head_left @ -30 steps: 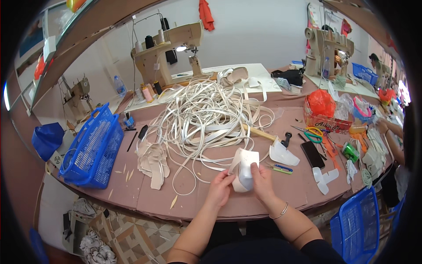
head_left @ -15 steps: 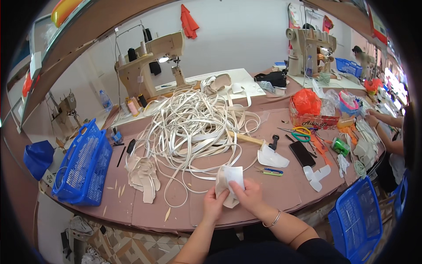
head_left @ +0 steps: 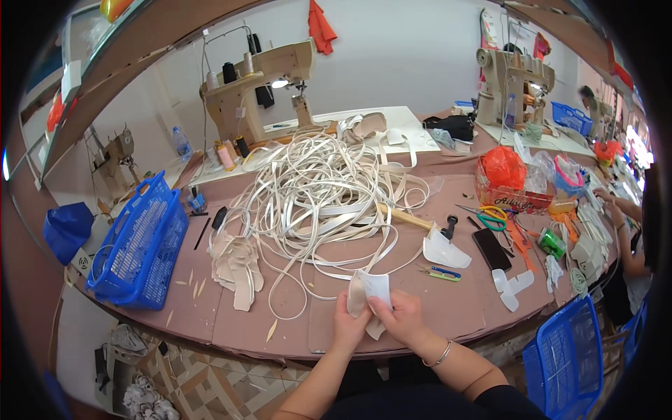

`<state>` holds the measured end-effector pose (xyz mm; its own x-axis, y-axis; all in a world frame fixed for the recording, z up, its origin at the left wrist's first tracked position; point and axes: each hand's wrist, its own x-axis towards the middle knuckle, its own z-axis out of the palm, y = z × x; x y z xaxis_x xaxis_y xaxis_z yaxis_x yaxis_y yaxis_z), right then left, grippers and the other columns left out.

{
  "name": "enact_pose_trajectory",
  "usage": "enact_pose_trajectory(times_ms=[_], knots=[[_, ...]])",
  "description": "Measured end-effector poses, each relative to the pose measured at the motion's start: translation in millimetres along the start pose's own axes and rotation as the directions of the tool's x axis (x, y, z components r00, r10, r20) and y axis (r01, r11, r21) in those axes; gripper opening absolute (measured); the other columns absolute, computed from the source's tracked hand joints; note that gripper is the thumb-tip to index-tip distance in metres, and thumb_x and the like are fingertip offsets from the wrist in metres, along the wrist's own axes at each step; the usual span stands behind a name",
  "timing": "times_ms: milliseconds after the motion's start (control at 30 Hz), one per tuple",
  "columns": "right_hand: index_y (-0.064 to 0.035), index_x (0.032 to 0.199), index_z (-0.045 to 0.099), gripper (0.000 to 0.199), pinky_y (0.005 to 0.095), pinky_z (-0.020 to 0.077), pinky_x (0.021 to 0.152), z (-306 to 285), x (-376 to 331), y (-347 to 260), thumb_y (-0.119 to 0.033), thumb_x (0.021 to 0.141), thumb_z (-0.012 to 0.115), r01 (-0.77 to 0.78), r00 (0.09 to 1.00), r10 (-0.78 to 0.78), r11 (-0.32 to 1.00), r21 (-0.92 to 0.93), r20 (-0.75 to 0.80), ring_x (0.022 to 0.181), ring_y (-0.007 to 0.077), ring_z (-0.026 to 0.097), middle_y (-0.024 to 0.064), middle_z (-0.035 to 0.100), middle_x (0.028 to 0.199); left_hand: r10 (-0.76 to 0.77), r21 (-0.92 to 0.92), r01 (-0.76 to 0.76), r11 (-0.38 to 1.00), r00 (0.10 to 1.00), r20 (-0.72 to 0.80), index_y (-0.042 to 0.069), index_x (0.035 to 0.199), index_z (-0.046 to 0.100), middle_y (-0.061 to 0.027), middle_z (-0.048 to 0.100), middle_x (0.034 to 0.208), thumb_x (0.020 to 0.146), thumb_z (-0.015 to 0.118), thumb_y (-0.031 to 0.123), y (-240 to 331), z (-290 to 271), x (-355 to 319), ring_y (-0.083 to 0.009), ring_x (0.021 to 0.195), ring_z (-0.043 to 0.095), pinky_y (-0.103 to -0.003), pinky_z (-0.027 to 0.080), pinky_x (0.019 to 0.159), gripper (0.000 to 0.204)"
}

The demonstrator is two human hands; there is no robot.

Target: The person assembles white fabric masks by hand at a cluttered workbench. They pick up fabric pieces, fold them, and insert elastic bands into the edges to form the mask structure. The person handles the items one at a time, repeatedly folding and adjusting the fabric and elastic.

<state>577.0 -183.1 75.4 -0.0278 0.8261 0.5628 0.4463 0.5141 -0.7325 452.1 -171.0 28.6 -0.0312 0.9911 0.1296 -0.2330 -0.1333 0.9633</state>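
Both hands are at the front edge of the table, holding pale beige pieces [head_left: 357, 297] that look like cut leather or fabric, with a white face [head_left: 376, 285] showing on the right. My left hand [head_left: 348, 326] is closed on the beige side. My right hand [head_left: 400, 316] pinches the white side, its thumb in front. A beige corner pokes out below, between the hands; how many layers there are is hidden. Just beyond lies a big tangle of off-white strips [head_left: 322, 189]. A stack of beige cut pieces [head_left: 236, 269] rests to its left.
A blue basket [head_left: 140, 245] stands at the left, another blue basket [head_left: 565, 357] at the lower right. Right of the tangle lie a hammer [head_left: 406, 217], thread snips [head_left: 442, 274], a phone [head_left: 492, 250], scissors [head_left: 493, 217] and a green can [head_left: 551, 243]. A sewing machine [head_left: 245, 98] stands behind; another person [head_left: 633, 231] works at right.
The held pieces have been turned and spread, so the beige and white sides now stand apart in a V. My view has shifted slightly, moving the whole scene rightward.
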Motion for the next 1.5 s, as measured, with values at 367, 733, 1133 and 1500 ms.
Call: enact_pose_trajectory(times_ms=[367,733,1133,1500], knots=[[-0.0008,0.1,0.057,0.025,0.0256,0.0486,0.068,10,20,25,-0.022,0.088,0.052,-0.713,0.64,0.519,0.128,0.689,0.566,0.075,0.0144,0.059,0.0075,0.061,0.085,-0.24,-0.662,0.394,0.638,0.918,0.315,-0.001,0.118,0.044,-0.0101,0.056,0.108,0.084,0.052,0.006,31,-4,-12,-0.0191,0.099,0.055,-0.032,0.045,0.084,0.036],[-0.0009,0.122,0.04,0.038,0.0298,0.0423,0.084,-2,3,46,-0.023,0.091,0.045,-0.564,0.808,0.543,0.601,0.567,0.229,0.101,0.015,0.048,0.0081,0.051,0.108,-0.106,0.116,0.078,0.99,0.96,0.26,0.001,0.105,0.053,-0.0042,0.061,0.092,0.081,0.057,0.002,50,-2,19,-0.0085,0.083,0.057,-0.021,0.046,0.072,0.024],[-0.0006,0.104,0.05,0.027,0.0308,0.048,0.076,6,22,43,-0.024,0.092,0.045,-0.356,0.761,0.632,0.223,0.907,0.144,0.086,0.0168,0.057,0.0097,0.057,0.096,-0.265,-0.41,0.409,0.815,0.893,0.363,0.0,0.122,0.038,-0.011,0.048,0.119,0.088,0.05,0.014,53,8,10,-0.0184,0.11,0.048,-0.033,0.041,0.092,0.039],[-0.0037,0.108,0.051,0.033,0.0362,0.0368,0.092,-37,24,14,-0.019,0.079,0.055,0.438,0.86,-0.504,0.657,-0.614,0.074,0.087,0.0224,0.054,0.0086,0.056,0.09,0.352,0.696,-0.513,0.502,0.857,0.377,0.0,0.095,0.055,-0.0157,0.058,0.091,0.071,0.055,0.0,31,0,26,-0.0288,0.093,0.054,-0.036,0.042,0.079,0.024]])
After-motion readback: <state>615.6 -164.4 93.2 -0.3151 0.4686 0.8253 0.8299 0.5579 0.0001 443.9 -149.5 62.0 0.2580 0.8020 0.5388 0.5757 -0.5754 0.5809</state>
